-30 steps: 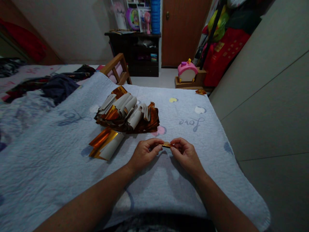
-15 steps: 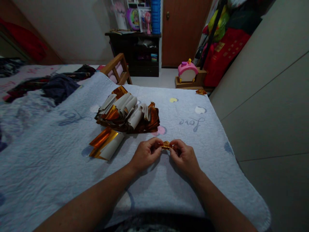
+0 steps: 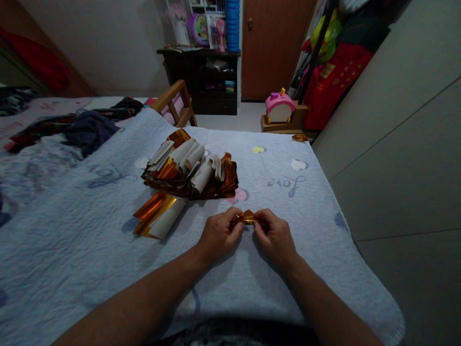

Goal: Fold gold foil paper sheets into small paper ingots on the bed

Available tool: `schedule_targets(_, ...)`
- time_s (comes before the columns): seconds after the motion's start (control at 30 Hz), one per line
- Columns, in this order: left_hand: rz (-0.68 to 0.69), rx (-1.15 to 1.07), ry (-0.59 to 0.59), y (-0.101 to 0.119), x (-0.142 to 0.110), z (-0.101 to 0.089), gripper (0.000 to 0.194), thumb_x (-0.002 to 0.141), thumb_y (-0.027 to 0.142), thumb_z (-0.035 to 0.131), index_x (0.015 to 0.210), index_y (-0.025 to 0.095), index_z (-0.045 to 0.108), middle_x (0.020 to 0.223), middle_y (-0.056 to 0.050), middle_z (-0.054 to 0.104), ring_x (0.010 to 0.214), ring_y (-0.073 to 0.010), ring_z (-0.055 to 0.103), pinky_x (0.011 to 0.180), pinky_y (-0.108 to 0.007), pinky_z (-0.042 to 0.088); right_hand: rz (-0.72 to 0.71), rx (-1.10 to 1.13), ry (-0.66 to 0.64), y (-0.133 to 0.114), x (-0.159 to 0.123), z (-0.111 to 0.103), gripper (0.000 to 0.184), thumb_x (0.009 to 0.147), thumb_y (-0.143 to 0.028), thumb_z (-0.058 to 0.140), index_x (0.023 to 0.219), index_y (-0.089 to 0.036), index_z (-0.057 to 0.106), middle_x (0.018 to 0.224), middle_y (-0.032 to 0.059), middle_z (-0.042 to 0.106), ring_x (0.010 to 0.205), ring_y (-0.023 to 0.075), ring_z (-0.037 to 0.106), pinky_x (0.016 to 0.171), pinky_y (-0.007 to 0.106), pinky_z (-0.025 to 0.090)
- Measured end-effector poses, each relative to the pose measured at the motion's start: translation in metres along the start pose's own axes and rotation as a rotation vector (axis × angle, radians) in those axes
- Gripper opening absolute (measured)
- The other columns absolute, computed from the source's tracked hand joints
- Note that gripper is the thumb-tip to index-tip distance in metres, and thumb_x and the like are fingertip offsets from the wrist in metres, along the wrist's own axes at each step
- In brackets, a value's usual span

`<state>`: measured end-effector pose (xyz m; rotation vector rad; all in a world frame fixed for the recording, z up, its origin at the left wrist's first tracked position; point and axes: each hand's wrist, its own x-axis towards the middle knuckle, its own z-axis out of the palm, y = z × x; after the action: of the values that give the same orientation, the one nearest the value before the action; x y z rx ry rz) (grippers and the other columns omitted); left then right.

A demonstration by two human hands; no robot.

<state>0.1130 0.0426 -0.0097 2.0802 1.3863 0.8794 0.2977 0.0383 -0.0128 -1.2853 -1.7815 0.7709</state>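
A small folded piece of gold foil paper [image 3: 248, 218] spans the gap between my two hands, a pointed peak showing at its middle. My left hand [image 3: 220, 235] pinches its left end between thumb and fingers. At the right end, my right hand [image 3: 276, 236] grips it the same way. Both ends of the paper are partly hidden by my fingers. Beyond my left hand lies a heap of gold foil paper [image 3: 194, 166], with white backs curling up. Several loose sheets [image 3: 158, 216] in gold and white lie just in front of that heap.
A pale blue quilted cover [image 3: 288, 278] spreads beneath everything. Near its far right corner sits a small gold folded piece [image 3: 299, 138]. Dark clothes [image 3: 90, 132] lie at the left, a wooden chair [image 3: 176, 103] stands behind, and a pale cabinet [image 3: 406, 168] borders the right.
The foil paper between my hands has turned, so more of its gold face and a pointed peak show. My fingers have curled closer around its ends. The heap has not moved.
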Motion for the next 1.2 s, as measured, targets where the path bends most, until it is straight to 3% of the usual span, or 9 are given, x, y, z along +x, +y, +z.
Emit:
schedule_targets(0.17, 0.062, 0.138, 0.026, -0.0017, -0.0003, 0.0019, 0.021, 0.086, 0.018, 0.054, 0.106, 0.022, 0.061, 0.079, -0.002, 0.073, 0.069, -0.0179, 0.069, 0.065, -0.026, 0.048, -0.041, -0.031, -0.004, -0.0002, -0.0014, -0.0003, 0.015, 0.084, -0.016, 0.05, 0.094, -0.022, 0.06, 0.077, 0.0019, 0.065, 0.065, 0.0157, 0.062, 0.063, 0.026, 0.047)
schedule_targets(0.43, 0.159, 0.211, 0.027, -0.0031, -0.003, 0.0049, 0.021, 0.09, 0.02, 0.052, 0.107, 0.02, 0.064, 0.084, -0.006, 0.075, 0.073, -0.0204, 0.07, 0.07, -0.029, 0.051, -0.032, -0.033, 0.014, -0.0015, -0.0027, 0.0017, 0.013, 0.085, -0.017, 0.053, 0.095, -0.023, 0.059, 0.083, 0.0043, 0.068, 0.074, 0.0183, 0.067, 0.07, 0.028, 0.051)
schedule_targets(0.93, 0.034, -0.035, -0.006, -0.0011, 0.0023, 0.0012, 0.015, 0.093, 0.018, 0.055, 0.101, 0.02, 0.068, 0.092, -0.004, 0.078, 0.082, -0.019, 0.073, 0.073, -0.026, 0.051, 0.049, 0.029, 0.008, -0.0031, -0.0003, 0.0007, 0.008, 0.087, -0.018, 0.051, 0.088, -0.021, 0.057, 0.069, -0.0014, 0.061, 0.058, 0.013, 0.057, 0.058, 0.024, 0.041)
schedule_targets(1.2, 0.059, 0.023, 0.043, -0.0021, 0.0016, 0.0037, 0.017, 0.095, 0.019, 0.053, 0.101, 0.018, 0.069, 0.091, -0.005, 0.079, 0.078, -0.0199, 0.075, 0.071, -0.027, 0.053, 0.134, 0.031, 0.049, -0.0007, -0.0014, 0.0016, 0.006, 0.088, -0.021, 0.053, 0.086, -0.02, 0.058, 0.068, -0.001, 0.062, 0.056, 0.0126, 0.056, 0.055, 0.024, 0.039)
